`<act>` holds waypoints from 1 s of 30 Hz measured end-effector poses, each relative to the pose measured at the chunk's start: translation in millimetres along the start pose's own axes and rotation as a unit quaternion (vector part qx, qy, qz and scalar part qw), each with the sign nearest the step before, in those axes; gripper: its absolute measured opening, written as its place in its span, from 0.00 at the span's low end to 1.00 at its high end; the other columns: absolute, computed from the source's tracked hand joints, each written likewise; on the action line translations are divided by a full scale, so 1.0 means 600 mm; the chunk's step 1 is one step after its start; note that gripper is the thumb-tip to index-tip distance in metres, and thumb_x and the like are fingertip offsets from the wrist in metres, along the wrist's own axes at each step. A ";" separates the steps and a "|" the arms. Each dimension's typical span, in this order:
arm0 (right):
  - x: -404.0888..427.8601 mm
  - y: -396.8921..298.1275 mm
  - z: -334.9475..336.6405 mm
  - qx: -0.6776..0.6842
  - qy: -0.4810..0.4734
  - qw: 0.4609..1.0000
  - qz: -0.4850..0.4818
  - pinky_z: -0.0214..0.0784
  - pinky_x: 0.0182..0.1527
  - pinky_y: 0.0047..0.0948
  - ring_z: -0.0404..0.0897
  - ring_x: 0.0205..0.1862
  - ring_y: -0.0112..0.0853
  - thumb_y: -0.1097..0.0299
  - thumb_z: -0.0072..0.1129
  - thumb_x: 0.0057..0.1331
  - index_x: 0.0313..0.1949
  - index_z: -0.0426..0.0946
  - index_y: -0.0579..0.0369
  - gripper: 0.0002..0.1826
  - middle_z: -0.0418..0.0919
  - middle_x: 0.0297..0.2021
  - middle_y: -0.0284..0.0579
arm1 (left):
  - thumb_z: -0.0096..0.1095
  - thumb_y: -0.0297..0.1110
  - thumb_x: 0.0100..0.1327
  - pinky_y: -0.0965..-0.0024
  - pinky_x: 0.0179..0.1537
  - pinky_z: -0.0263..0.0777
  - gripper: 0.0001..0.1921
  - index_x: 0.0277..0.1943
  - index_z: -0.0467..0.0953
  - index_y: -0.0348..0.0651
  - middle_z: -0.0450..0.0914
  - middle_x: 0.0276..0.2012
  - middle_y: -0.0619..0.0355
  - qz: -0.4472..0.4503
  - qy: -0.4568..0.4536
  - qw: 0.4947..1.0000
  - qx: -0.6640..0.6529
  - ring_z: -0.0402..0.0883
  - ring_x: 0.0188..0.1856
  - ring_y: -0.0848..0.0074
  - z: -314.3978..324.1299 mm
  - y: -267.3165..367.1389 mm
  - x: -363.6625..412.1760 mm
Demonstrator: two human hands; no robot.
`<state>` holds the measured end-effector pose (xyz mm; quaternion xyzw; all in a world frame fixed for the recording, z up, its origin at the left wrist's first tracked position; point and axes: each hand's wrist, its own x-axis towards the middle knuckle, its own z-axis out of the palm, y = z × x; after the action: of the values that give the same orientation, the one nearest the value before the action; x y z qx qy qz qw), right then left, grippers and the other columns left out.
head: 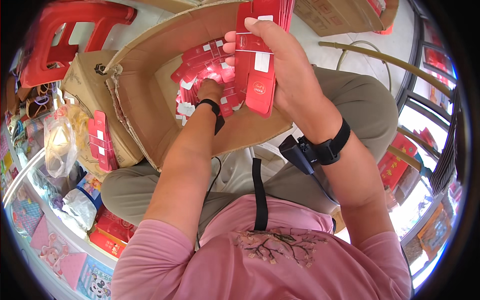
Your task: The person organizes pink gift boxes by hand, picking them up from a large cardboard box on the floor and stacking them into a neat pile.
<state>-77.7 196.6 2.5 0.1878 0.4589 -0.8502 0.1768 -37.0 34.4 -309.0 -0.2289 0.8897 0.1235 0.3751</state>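
Between my knees is a large open cardboard box [137,90] with a pile of flattened red cartons [198,56] inside. My left hand [210,91] reaches down into this pile. Its fingers are hidden among the cartons, so whether they grip one is unclear. Raised over the box's right side, my right hand [281,56] grips a stack of flat red cartons [259,88]. A thin pale band seems to cross the stack. The thumb lies on its upper face and the fingertips wrap the left edge.
Another stack of flat red cartons [100,140] leans on a closed cardboard box [90,78] at left. Beyond it is a red plastic stool [75,18]. A glass counter with bagged goods [60,142] curves along the left. Bamboo-coloured rails [378,56] of a rack stand at right.
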 end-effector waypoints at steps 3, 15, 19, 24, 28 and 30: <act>0.004 0.004 0.005 0.000 -0.009 1.000 0.024 0.76 0.39 0.28 0.79 0.35 0.27 0.56 0.61 0.66 0.46 0.73 0.59 0.19 0.79 0.38 0.44 | 0.69 0.50 0.59 0.55 0.53 0.78 0.27 0.53 0.80 0.34 0.83 0.53 0.45 0.029 0.009 0.998 -0.050 0.85 0.53 0.58 0.000 -0.026 0.007; 0.014 0.062 -0.018 -0.133 -0.036 0.990 -0.009 0.77 0.33 0.26 0.79 0.32 0.23 0.55 0.64 0.66 0.44 0.74 0.54 0.17 0.79 0.35 0.40 | 0.57 0.38 0.70 0.75 0.20 0.74 0.13 0.47 0.78 0.37 0.81 0.28 0.60 0.209 -0.077 0.885 -0.408 0.78 0.21 0.80 -0.276 -0.056 -0.165; 0.022 0.079 -0.024 -0.234 -0.106 0.966 -0.017 0.72 0.35 0.25 0.76 0.33 0.24 0.46 0.63 0.65 0.50 0.74 0.58 0.27 0.76 0.34 0.39 | 0.55 0.41 0.71 0.77 0.23 0.70 0.14 0.52 0.76 0.41 0.80 0.30 0.64 0.330 0.058 0.876 -0.347 0.76 0.24 0.84 -0.362 -0.040 -0.272; -0.001 0.076 0.006 -0.083 -0.278 0.956 0.049 0.77 0.32 0.30 0.82 0.31 0.31 0.50 0.45 0.78 0.44 0.77 0.55 0.21 0.82 0.33 0.42 | 0.52 0.39 0.68 0.73 0.22 0.74 0.14 0.47 0.73 0.36 0.81 0.33 0.55 0.353 0.130 0.861 -0.343 0.80 0.26 0.75 -0.394 0.027 -0.412; 0.001 0.075 0.011 -0.019 -0.301 0.952 0.057 0.76 0.35 0.30 0.80 0.30 0.31 0.46 0.43 0.78 0.47 0.73 0.53 0.22 0.80 0.32 0.41 | 0.50 0.39 0.73 0.78 0.21 0.70 0.12 0.47 0.71 0.39 0.77 0.29 0.61 0.325 0.067 0.841 -0.427 0.74 0.21 0.82 -0.384 0.018 -0.408; -0.026 0.062 0.013 -0.093 -0.260 0.961 0.036 0.74 0.34 0.26 0.79 0.32 0.24 0.43 0.57 0.70 0.45 0.79 0.58 0.26 0.81 0.35 0.40 | 0.55 0.51 0.72 0.74 0.32 0.74 0.22 0.50 0.72 0.35 0.79 0.36 0.57 0.356 0.072 0.801 -0.476 0.80 0.31 0.78 -0.362 -0.003 -0.382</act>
<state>-47.5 172.9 -12.7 -0.0401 0.4669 -0.8165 0.3372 -28.2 19.9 6.0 -0.0544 0.7624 0.6393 0.0837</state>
